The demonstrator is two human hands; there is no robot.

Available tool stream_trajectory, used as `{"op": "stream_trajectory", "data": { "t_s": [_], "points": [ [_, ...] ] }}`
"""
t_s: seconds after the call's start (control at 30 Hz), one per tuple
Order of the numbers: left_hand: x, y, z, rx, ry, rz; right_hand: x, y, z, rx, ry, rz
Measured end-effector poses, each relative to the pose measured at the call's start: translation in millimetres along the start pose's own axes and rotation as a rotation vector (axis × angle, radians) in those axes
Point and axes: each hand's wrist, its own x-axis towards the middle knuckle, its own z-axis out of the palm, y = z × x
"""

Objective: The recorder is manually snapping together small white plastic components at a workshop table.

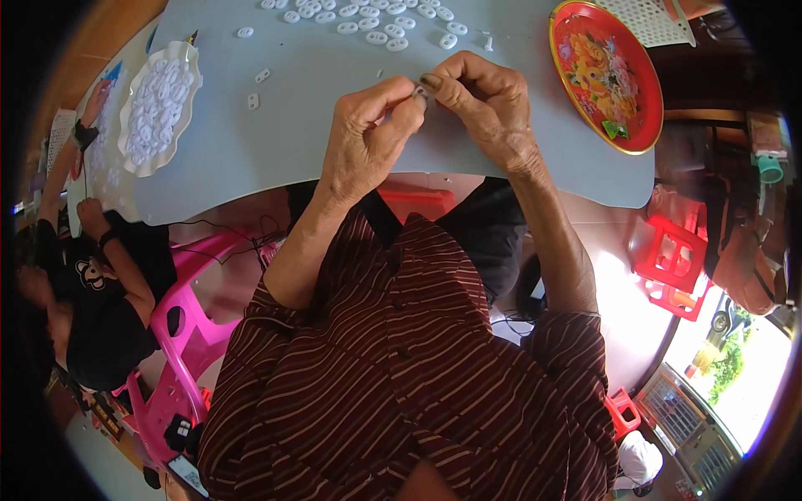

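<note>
Nearest us, our left hand [365, 134] and right hand [489, 104] pinch fingertips shut on one small white plastic piece [420, 92] above the grey table [276, 142], seemingly mid-assembly; beyond lie scattered white plastic rings [376, 21], likely needing a careful next pick.

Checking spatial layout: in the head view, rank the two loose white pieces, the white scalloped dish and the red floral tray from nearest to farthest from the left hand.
1. Two loose white pieces, left of the left hand.
2. White scalloped dish, far left.
3. Red floral tray, far right, beyond the right hand.
</note>
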Motion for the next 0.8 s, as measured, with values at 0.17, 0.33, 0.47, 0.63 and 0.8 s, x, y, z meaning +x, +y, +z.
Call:
{"op": "stream_trajectory", "data": {
  "t_s": [0.17,0.33,0.47,0.63,0.8],
  "points": [
    [1,3,1,-0.002,0.035,0.059,-1,-4,9,0.086,0.066,-0.005],
    [0,9,-2,-0.012,0.002,-0.027,-2,-2,5,0.121,0.021,-0.013],
    [0,5,-5,0.022,-0.041,-0.052,-4,2,6,0.143,0.044,-0.027],
    [34,0,-20,0.502,0.081,0.346,-5,-2,3,0.243,0.079,0.090],
    [58,-15,-27,0.873,-0.058,0.356,-2,-1,4,0.276,0.053,0.100]
  ]
}}
